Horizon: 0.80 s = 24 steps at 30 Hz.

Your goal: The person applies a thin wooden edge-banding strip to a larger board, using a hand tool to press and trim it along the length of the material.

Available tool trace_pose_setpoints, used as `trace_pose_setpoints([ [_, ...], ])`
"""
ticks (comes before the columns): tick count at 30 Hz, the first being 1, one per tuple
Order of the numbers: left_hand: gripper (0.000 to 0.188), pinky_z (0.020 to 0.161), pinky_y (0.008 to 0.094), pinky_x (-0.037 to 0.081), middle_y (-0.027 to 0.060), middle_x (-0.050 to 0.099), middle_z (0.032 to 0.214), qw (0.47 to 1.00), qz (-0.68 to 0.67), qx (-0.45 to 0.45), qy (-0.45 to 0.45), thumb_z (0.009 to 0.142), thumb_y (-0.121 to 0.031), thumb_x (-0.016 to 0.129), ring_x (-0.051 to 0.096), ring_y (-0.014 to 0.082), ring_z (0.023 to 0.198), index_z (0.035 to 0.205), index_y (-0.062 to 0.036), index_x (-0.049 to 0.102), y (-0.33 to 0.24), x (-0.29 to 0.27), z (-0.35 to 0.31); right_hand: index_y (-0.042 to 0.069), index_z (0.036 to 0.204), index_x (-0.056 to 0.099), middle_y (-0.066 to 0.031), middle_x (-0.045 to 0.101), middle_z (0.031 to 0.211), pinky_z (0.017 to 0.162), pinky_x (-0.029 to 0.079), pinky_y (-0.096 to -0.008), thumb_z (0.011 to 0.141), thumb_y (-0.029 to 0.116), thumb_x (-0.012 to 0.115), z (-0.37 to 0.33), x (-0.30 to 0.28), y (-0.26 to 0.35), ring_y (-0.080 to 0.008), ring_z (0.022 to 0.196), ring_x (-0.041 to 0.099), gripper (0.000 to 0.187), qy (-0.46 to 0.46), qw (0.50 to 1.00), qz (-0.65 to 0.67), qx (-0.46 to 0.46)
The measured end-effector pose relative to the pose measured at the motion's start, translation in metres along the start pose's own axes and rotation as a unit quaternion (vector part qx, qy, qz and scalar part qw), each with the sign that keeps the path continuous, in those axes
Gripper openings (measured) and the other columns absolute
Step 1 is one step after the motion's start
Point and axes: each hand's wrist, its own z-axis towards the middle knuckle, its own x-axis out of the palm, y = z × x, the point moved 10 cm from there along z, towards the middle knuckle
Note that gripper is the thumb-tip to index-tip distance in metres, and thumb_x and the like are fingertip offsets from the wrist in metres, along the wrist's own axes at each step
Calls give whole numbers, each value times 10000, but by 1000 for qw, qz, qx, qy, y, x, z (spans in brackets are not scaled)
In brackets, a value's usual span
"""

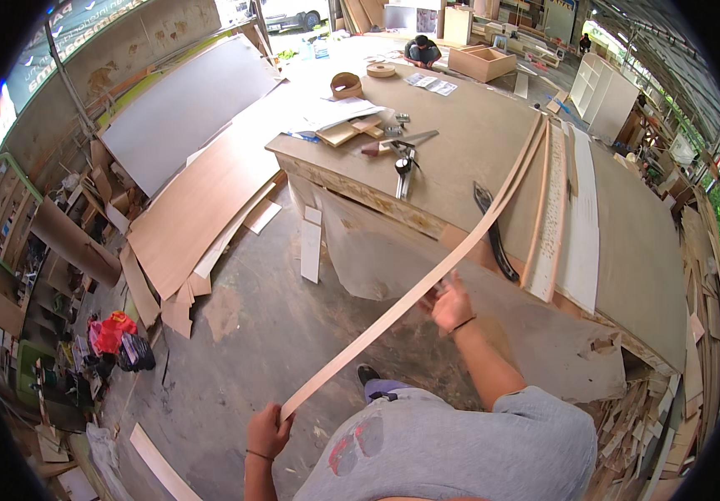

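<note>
A long, thin pale wood strip point(385, 315) slants from lower left up across the front edge of a large worktable point(477, 125), its far part lying on the top. My left hand point(268, 432) is closed around the strip's near end. Just below the strip's middle, my right hand point(450, 307) is raised with fingers apart, some of them partly hidden by the strip; whether it touches is unclear. A black curved tool point(491, 230) lies on the table near that crossing. To its right rest a speckled strip with wood edges point(549, 213) and a white strip point(583, 221).
A brown-handled blade point(402, 144), metal tools point(404, 167) and a coiled brown band point(346, 84) lie on the table. Large boards point(201, 209) lean at left. Scrap wood point(636, 426) is piled lower right. Another person point(423, 53) crouches beyond the table.
</note>
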Motion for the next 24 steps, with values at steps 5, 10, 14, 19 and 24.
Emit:
trace_pose_setpoints([
  [5, 193, 534, 423, 405, 173, 524, 661, 996, 53, -34, -59, 786, -220, 538, 520, 375, 630, 749, -38, 487, 73, -18, 30, 129, 966, 463, -31, 541, 874, 746, 386, -389, 762, 422, 587, 75, 24, 84, -200, 837, 525, 378, -76, 989, 8, -130],
  [10, 147, 545, 418, 401, 161, 506, 682, 994, 10, -22, -107, 771, -181, 529, 511, 372, 645, 741, -46, 480, 105, -37, 74, 44, 1083, 439, -88, 510, 996, 790, 383, -404, 740, 316, 635, 129, -40, 144, -258, 887, 503, 480, -365, 787, -377, -324],
  [14, 147, 552, 394, 397, 151, 486, 697, 982, 20, -22, -186, 777, -175, 525, 500, 354, 650, 746, -38, 481, 142, -73, 110, -14, 1251, 279, -165, 378, 1160, 893, 331, -409, 701, 351, 665, 112, -23, 112, -292, 1014, 425, 764, -583, 484, -539, -367],
  [19, 186, 559, 360, 389, 148, 465, 703, 973, -25, -1, -231, 807, -192, 516, 479, 332, 649, 747, -20, 477, 198, -115, 177, 7, 1253, 270, -163, 357, 1212, 859, 363, -420, 685, 534, 604, 206, -36, -5, -292, 1041, 429, 845, -444, 881, -106, -121],
  [24, 94, 559, 369, 406, 128, 489, 706, 977, -20, 34, -209, 752, -137, 532, 504, 327, 666, 760, -49, 499, 243, -154, 268, 84, 1042, 445, -110, 532, 909, 665, 420, -423, 739, 525, 551, 291, 53, -27, -264, 820, 542, 546, -215, 964, 58, -146],
])
